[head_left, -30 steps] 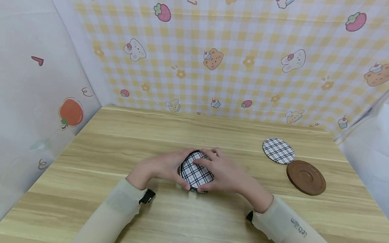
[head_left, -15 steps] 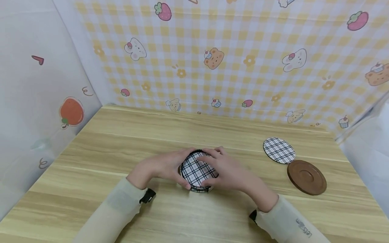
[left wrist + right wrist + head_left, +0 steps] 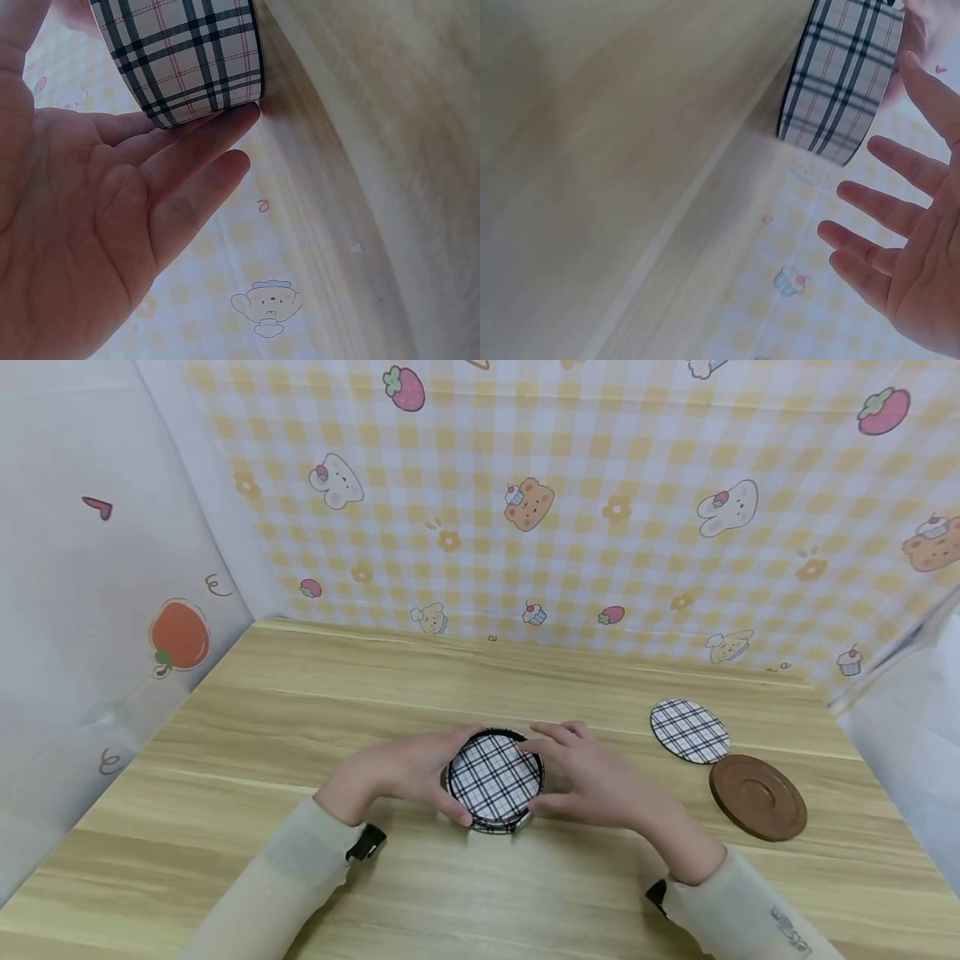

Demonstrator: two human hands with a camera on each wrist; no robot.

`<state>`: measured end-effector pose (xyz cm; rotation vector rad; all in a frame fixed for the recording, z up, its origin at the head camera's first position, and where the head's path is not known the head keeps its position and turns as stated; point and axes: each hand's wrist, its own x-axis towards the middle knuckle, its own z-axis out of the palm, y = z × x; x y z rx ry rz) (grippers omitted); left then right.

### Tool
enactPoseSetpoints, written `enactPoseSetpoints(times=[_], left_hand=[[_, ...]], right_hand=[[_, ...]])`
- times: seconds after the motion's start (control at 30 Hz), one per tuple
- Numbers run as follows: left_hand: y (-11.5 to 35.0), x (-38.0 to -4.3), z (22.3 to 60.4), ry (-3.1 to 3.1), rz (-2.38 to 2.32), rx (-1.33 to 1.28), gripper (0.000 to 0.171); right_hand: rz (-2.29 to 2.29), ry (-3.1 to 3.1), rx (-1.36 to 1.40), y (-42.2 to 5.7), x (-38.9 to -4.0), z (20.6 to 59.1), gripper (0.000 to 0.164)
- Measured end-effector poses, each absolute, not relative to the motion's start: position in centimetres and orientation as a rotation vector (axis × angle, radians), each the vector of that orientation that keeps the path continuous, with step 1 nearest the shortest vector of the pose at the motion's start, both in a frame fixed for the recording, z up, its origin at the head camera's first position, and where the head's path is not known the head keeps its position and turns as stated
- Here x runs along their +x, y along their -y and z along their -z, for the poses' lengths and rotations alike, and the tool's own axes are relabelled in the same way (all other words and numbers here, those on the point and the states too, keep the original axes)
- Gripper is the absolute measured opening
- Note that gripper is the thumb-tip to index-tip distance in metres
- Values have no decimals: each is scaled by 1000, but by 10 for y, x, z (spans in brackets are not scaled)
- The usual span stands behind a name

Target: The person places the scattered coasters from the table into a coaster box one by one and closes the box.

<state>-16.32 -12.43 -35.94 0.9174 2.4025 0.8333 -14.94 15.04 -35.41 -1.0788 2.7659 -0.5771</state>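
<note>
A round plaid holder (image 3: 491,828) with a black-edged rim stands on the table in front of me. Inside its rim lies a round plaid coaster (image 3: 495,777), face up. My left hand (image 3: 408,774) grips the holder's left side, thumb at the front and fingers round the back; the left wrist view shows these fingers along the plaid wall (image 3: 187,60). Just off the right side is my right hand (image 3: 596,781), its fingers spread and holding nothing. In the right wrist view, that hand (image 3: 915,225) is apart from the holder's wall (image 3: 840,82).
To the right on the wooden table (image 3: 300,693) lie another plaid coaster (image 3: 690,732) and a brown round lid-like disc (image 3: 757,798) with a raised centre ring, edges close together. A yellow checked cloth (image 3: 570,460) hangs behind the table.
My right hand has drawn off to the right from over the holder, letting go of the coaster, which now lies level within the rim. The left hand has stayed in place.
</note>
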Motion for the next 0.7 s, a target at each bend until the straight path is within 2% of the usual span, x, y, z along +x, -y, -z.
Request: enactPoseSetpoints(times=[0.37, 0.7], left_hand=[[124, -162, 361, -2425, -824, 872, 111], [123, -162, 360, -2414, -839, 888, 108]], right_hand=[[531, -2863, -1021, -191, -150, 356, 61], [416, -2949, -885, -237, -156, 344, 60]])
